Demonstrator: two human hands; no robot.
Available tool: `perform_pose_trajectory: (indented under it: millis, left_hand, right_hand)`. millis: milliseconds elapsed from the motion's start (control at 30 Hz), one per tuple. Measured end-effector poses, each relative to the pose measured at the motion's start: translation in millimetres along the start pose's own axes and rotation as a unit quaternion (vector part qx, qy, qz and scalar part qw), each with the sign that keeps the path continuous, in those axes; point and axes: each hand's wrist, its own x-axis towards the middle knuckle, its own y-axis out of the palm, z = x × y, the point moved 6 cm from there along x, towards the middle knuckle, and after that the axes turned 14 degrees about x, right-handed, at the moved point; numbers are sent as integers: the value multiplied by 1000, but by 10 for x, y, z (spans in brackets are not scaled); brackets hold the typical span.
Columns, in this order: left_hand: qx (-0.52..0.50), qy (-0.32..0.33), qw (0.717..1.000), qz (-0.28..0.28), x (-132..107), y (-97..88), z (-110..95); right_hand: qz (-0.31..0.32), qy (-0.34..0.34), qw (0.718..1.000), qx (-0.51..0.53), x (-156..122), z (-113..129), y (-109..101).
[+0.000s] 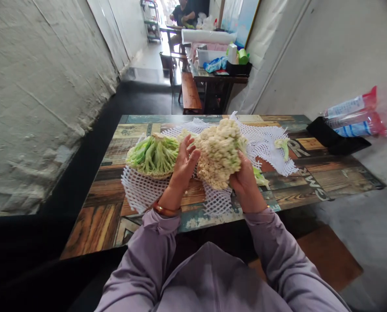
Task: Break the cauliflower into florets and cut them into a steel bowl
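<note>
Right hand [244,180] is closed around the lower right side of a cauliflower [218,156], holding it tilted above the table [96,212], and from where I stand some of its fingers are hidden by the head. The left hand [183,167] is half open just beside the other side of it, fingers apart and a little bent, palm turned toward the florets; it grips nothing, and I cannot tell whether the thumb touches. Both arms are in mauve sleeves [133,268], with a brownish bangle [165,210] on the left wrist.

Just past the left hand, a second cauliflower [152,156] sits with its green stalks upward on a white foam net [141,186]. Another net [268,147] lies spread on the right, with a small floret [282,145] at its far end and a pale green leaf [261,177] near the right hand. Over by the right wall stands a black holder [338,136] with red-ended packets in it. Further back are a wooden bench [191,93] and another table bearing a white roll [209,37], and beyond them a person [183,15] sits in the bright light
</note>
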Motion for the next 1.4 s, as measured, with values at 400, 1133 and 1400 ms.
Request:
perform_pose_trajectory:
  millis: [400,1133,1400]
  left_hand:
    - [-11,73,996,49,-74,77,-262]
    - [116,133,984,2,-15,-85,-390]
    - [182,160,970,-22,-29,-8,-544]
  right_hand:
    - [102,-101,962,-234,122,246,45]
    - [-13,-191,923,-333,194,161,347]
    - [-89,-85,967,-223,246,-64,181]
